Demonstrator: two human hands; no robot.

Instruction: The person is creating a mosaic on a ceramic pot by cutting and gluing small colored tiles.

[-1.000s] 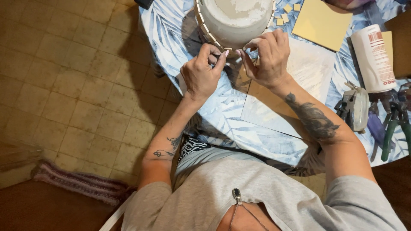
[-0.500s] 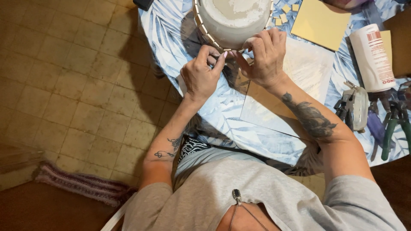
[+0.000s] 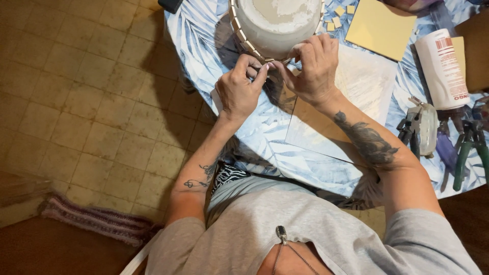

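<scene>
head view looks down on a round white pot [image 3: 277,23] at the far edge of the bench [image 3: 204,40], its near rim lined with small pale tiles [image 3: 244,40]. both hands meet at that rim: the left hand [image 3: 239,91] pinches narrow at it, the right hand [image 3: 313,69] curls its fingertips on it, perhaps on a tile, though the view is too tight to tell. nearby lie a yellow sheet [image 3: 379,28], a white bottle [image 3: 442,69] and green-handled nippers [image 3: 468,155].

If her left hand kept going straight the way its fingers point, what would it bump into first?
Most likely the white round pot: the left hand points up at its tile-lined rim, fingertips already almost against it, though depth is hard to judge from above.
</scene>
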